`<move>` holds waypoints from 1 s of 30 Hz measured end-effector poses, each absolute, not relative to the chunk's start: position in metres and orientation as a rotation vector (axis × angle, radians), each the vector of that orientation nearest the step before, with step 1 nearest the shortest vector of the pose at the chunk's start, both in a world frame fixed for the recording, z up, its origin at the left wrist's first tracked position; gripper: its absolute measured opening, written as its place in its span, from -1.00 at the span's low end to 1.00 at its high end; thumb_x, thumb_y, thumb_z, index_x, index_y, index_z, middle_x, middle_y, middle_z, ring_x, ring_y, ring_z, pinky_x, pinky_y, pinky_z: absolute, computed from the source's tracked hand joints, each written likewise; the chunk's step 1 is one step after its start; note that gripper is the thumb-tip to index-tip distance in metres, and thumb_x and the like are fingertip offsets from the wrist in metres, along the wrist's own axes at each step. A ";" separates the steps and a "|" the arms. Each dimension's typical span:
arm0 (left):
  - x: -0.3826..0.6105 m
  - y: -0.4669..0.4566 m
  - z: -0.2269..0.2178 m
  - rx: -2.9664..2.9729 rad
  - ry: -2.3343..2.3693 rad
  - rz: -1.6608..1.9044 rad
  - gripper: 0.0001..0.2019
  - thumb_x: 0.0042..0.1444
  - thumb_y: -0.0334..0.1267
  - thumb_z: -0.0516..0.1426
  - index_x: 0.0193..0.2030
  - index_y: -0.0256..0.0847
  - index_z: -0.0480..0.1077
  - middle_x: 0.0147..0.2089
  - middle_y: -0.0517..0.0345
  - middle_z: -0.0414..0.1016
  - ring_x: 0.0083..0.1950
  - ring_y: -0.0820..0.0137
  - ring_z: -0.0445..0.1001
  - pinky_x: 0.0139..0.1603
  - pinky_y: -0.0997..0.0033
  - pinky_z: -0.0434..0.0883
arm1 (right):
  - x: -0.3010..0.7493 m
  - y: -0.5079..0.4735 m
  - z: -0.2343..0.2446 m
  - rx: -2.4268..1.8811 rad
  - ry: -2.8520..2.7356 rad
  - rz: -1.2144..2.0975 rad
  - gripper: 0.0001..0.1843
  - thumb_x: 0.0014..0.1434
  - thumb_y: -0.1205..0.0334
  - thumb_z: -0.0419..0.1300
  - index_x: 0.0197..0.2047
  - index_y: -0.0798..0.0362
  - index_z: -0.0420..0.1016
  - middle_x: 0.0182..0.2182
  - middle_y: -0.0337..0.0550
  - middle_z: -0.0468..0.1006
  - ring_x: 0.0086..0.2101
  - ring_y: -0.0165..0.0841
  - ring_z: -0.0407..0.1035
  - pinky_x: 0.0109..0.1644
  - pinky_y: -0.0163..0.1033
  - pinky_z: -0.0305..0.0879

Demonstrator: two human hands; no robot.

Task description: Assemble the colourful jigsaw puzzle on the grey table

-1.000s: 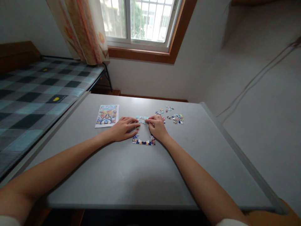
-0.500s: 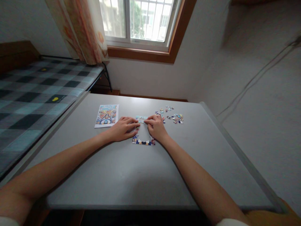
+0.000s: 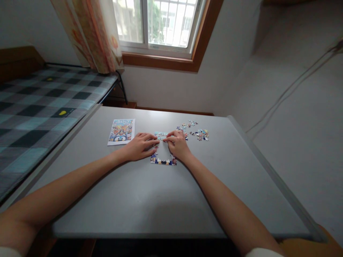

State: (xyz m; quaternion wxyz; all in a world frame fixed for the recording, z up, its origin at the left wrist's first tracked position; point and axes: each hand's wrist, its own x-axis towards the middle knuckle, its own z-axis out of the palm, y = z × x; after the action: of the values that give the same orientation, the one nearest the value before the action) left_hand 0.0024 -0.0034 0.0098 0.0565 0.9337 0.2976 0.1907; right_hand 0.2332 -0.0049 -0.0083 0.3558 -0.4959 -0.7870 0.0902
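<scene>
Evidently, a jigsaw border (image 3: 163,162) is lying on the grey counter (image 3: 139,200), about midway between its left and right edges and closer to the far edge than to the near one. Its middle is showing bare counter, while its bottom row is facing the near edge. The two hands are working just apart from each other over its upper part. The left hand (image 3: 141,146) is lying palm down with its fingers loosely spread, the fingertips touching the border's left side. The right hand (image 3: 179,144) is bending its fingers and thumb close together at the upper right; whether they are pinching a piece, I cannot tell. Loose pieces (image 3: 202,135) are lying in small groups toward the far right corner, the nearest just beside the right hand. Toward the far left corner, a printed sheet (image 3: 121,132) is lying flat, showing a crowded colourful picture with lettering across its top. A checked bed (image 3: 80,84) is standing beyond the left edge.
</scene>
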 end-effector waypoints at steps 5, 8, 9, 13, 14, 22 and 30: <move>0.002 -0.003 0.009 2.838 0.894 0.581 -0.64 0.31 -0.08 0.03 0.17 -0.09 0.41 0.14 -0.02 0.43 0.15 0.20 0.40 0.21 0.06 0.25 | 0.234 -0.007 -0.004 -1.183 -2.057 0.253 -0.68 0.18 0.46 0.11 -0.29 -0.04 0.68 -0.22 -0.15 0.63 -0.11 -0.20 0.25 0.10 -0.02 0.19; 0.002 -0.003 0.009 2.827 0.893 0.589 -0.64 0.31 -0.07 0.04 0.17 -0.07 0.41 0.14 -0.01 0.44 0.15 0.19 0.39 0.20 0.06 0.26 | 0.234 -0.007 -0.003 -1.178 -2.082 0.283 -0.66 0.18 0.47 0.09 -0.29 -0.04 0.67 -0.23 -0.18 0.65 -0.11 -0.20 0.26 0.10 0.00 0.17; 0.002 -0.003 0.009 2.825 0.896 0.587 -0.64 0.31 -0.07 0.04 0.17 -0.06 0.41 0.14 -0.01 0.44 0.16 0.19 0.39 0.20 0.06 0.26 | 0.234 -0.007 -0.003 -1.185 -2.091 0.287 -0.66 0.17 0.47 0.09 -0.29 -0.04 0.67 -0.22 -0.19 0.66 -0.10 -0.19 0.26 0.10 0.00 0.17; 0.002 -0.002 0.008 2.836 0.906 0.574 -0.64 0.31 -0.07 0.03 0.17 -0.07 0.40 0.15 -0.01 0.43 0.17 0.20 0.39 0.21 0.08 0.24 | 0.234 -0.007 -0.004 -1.198 -2.117 0.280 -0.66 0.17 0.48 0.09 -0.29 -0.03 0.67 -0.21 -0.18 0.65 -0.09 -0.18 0.25 0.10 0.01 0.17; 0.001 -0.002 0.007 2.838 0.902 0.575 -0.64 0.31 -0.07 0.03 0.17 -0.07 0.40 0.15 -0.01 0.43 0.17 0.20 0.38 0.21 0.08 0.24 | 0.234 -0.007 -0.004 -1.197 -2.125 0.278 -0.66 0.17 0.48 0.08 -0.29 -0.03 0.67 -0.20 -0.18 0.65 -0.09 -0.18 0.25 0.11 0.01 0.16; 0.001 -0.001 0.006 2.835 0.892 0.582 -0.64 0.30 -0.08 0.05 0.18 -0.05 0.40 0.14 0.00 0.43 0.16 0.19 0.39 0.21 0.08 0.24 | 0.232 -0.007 -0.002 -1.227 -2.142 0.267 -0.67 0.18 0.48 0.08 -0.28 -0.02 0.65 -0.18 -0.18 0.65 -0.11 -0.19 0.24 0.09 0.00 0.17; 0.001 -0.001 0.007 2.840 0.885 0.582 -0.63 0.31 -0.08 0.04 0.18 -0.07 0.40 0.14 -0.01 0.43 0.16 0.20 0.39 0.21 0.09 0.24 | 0.234 -0.006 -0.002 -1.223 -2.026 0.302 -0.68 0.16 0.48 0.09 -0.29 0.00 0.66 -0.21 -0.14 0.65 -0.15 -0.22 0.30 0.08 -0.04 0.20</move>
State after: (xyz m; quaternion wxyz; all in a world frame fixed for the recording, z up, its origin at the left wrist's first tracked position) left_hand 0.0006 -0.0011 0.0067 0.0551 0.9356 0.2913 0.1917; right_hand 0.2338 -0.0056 -0.0025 0.3691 -0.4764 -0.7893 0.1176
